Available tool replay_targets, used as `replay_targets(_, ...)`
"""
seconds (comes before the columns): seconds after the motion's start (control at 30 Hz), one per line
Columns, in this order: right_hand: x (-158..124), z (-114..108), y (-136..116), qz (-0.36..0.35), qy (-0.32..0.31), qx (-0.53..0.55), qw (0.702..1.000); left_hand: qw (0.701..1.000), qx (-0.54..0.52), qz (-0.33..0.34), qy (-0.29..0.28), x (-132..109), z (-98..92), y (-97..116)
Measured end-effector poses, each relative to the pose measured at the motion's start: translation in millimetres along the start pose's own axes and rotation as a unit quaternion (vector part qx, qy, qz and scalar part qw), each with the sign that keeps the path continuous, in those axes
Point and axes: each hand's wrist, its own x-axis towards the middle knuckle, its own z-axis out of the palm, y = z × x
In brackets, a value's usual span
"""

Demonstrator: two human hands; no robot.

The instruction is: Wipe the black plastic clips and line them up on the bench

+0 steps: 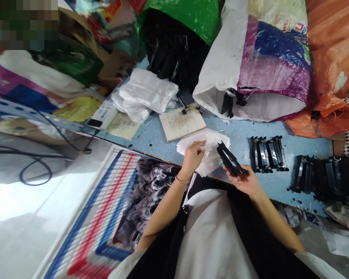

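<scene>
My right hand (246, 180) curls round one bare black part (228, 159) over the table's (239, 135) near edge. My left hand (193, 157), half curled, meets white bags (216, 138); I can't tell if it grips. Bagged things (154, 186), near left, look done; bare parts (262, 155), right, don't.

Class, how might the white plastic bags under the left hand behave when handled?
The white plastic bags would probably flop, given their wrinkles and uneven edges. They look thin, so likely light. Loosely laid, they might slide if pushed.
</scene>
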Motion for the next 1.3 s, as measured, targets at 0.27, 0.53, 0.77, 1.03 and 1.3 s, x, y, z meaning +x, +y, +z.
replay_targets(0.27, 27.2, 5.4, -6.5, 0.075, -0.052, 0.030, 0.995, 0.988, -0.026, 0.149, -0.024, -24.6, 12.1, 43.1)
replay_targets(0.53, 53.3, 23.0, 12.5, -0.192, 0.096, -0.102, 0.971, 0.970, 0.134, 0.203, 0.021, -45.7, 4.3, 26.3)
replay_targets(0.77, 45.0, 29.8, 8.0, -0.103, 0.053, -0.058, 0.992, 0.960, 0.112, 0.257, -0.026, -42.1, 16.0, 29.9)
replay_targets(1.03, 42.0, 32.8, 17.5, -0.264, 0.197, -0.305, 0.894, 0.959, -0.016, 0.267, -0.092, -61.2, 17.5, 56.4)
replay_targets(1.3, -9.0, 74.5, 23.3, -0.144, -0.125, -0.516, 0.835, 0.985, 0.019, 0.094, -0.143, -100.3, -128.5, 85.5)
